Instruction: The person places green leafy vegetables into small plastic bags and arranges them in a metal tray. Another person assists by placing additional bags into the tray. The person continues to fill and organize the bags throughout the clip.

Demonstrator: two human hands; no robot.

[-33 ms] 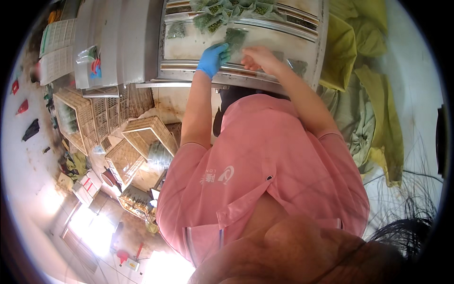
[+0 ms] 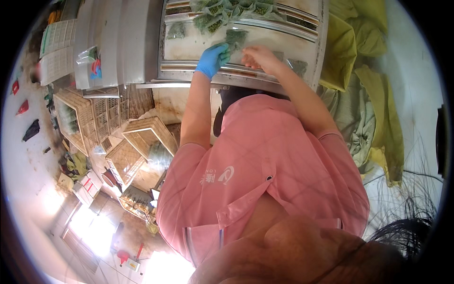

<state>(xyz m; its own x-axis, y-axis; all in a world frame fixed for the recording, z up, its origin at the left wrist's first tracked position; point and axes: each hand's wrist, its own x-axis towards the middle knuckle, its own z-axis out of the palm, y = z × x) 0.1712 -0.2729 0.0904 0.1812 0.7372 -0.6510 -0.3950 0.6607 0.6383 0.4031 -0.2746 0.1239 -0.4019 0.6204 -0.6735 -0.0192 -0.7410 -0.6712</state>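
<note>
My left hand (image 2: 212, 60), in a blue glove, pinches the near-left edge of a small clear bag with green contents (image 2: 236, 37). My right hand (image 2: 260, 58) is bare. Its fingers curl in close to the bag's near-right side, and whether they grip the plastic I cannot make out. Beyond them, on the pale worktop (image 2: 198, 48), lies a cluster of clear bags with green pieces (image 2: 230, 13). One more small bag (image 2: 176, 31) rests to the left, and another flat bag (image 2: 297, 66) lies to the right of my right wrist.
Metal rails (image 2: 227, 70) cross the worktop near its front edge. A grey metal casing (image 2: 137, 42) stands at left, with a small clear packet (image 2: 88, 55) on it. Lower left are plastic crates (image 2: 147, 137). Yellow-green cloth (image 2: 338, 54) hangs along the right side.
</note>
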